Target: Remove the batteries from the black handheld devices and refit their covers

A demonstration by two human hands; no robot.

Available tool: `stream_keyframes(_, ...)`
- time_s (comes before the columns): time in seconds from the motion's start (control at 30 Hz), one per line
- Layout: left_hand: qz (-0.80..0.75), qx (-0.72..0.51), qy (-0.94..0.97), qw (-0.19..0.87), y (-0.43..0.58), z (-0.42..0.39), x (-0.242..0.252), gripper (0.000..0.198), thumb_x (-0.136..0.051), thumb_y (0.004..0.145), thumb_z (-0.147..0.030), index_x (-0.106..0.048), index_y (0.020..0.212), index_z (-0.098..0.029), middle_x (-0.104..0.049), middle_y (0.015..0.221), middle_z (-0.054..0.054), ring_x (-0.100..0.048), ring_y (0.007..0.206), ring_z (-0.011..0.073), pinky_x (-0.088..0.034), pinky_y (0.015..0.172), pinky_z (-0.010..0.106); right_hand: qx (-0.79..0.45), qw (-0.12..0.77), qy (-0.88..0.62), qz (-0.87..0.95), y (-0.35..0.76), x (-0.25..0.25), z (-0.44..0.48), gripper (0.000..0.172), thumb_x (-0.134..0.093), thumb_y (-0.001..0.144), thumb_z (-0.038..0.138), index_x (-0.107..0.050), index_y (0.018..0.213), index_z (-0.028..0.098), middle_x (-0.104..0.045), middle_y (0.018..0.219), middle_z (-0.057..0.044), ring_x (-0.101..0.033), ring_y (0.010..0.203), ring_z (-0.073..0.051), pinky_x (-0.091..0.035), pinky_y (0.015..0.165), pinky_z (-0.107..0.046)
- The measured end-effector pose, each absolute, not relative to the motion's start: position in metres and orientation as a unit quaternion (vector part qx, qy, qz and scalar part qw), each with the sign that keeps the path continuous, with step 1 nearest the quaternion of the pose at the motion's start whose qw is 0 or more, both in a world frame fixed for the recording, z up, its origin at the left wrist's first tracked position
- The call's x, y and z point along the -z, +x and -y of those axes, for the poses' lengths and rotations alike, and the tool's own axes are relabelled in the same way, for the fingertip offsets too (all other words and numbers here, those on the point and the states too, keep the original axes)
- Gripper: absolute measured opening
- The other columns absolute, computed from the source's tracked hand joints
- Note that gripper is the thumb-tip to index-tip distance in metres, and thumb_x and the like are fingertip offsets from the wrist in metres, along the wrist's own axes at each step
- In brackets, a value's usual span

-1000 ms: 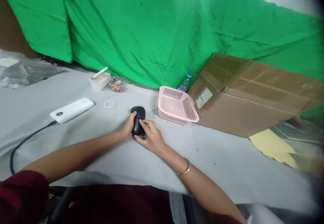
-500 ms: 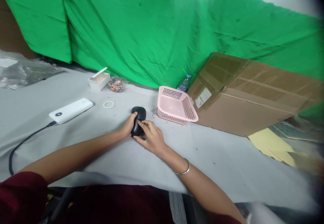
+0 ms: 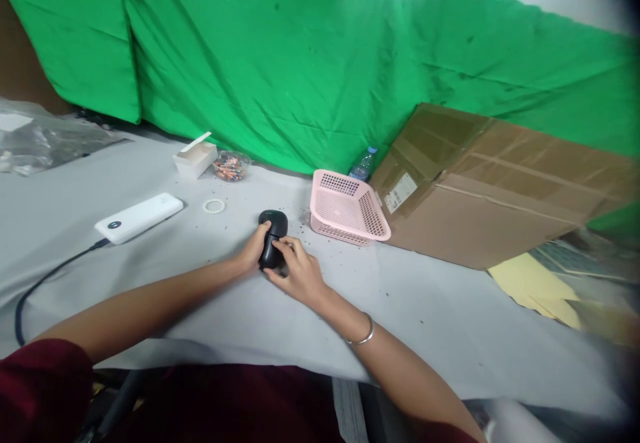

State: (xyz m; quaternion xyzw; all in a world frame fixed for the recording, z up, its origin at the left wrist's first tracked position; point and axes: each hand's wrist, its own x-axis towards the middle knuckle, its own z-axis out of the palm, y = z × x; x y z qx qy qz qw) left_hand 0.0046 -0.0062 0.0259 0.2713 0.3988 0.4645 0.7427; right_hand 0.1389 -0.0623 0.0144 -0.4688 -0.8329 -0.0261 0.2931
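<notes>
A smooth black computer mouse [image 3: 274, 221], rounded at its far end and with a seam across its middle, is held between both hands over the grey cloth. My left hand [image 3: 254, 248] grips its left side, the thumb lying along the upper edge. From the right, my right hand [image 3: 303, 269] pinches the nearer half, with fingertips on top and the thumb at the near end. Fingers cover parts of the mouse's sides, and its underside is hidden.
Left of the hands lie a white power bank [image 3: 143, 217] with a black cable and a white bead bracelet [image 3: 214, 207]. Behind stand a small white box [image 3: 195, 161] and a tub of orange-and-dark pieces [image 3: 231, 166]. A pink basket [image 3: 345, 235], bottle [image 3: 367, 161] and carton [image 3: 505, 219] are rightward.
Both hands keep the same hold on the mouse, with barely any visible movement. The whole view has shifted very slightly.
</notes>
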Motion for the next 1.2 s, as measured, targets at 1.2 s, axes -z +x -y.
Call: stream_keyframes(1.2, -0.402, -0.437, 0.309, 0.743, 0.003, 0.002, -0.017, 0.042, -0.050, 0.083, -0.052, -0.062, 0.076, -0.013, -0.064, 0.067, 0.006, -0.060, 0.064, 0.0176, -0.048, 0.068, 0.027, 0.016, 0.290, -0.481, 0.827, 0.134, -0.013, 0.069, 0.063, -0.064, 0.078, 0.042, -0.045, 0.133, 0.018, -0.050, 0.122, -0.013, -0.062, 0.093, -0.021, -0.057, 0.064, -0.032)
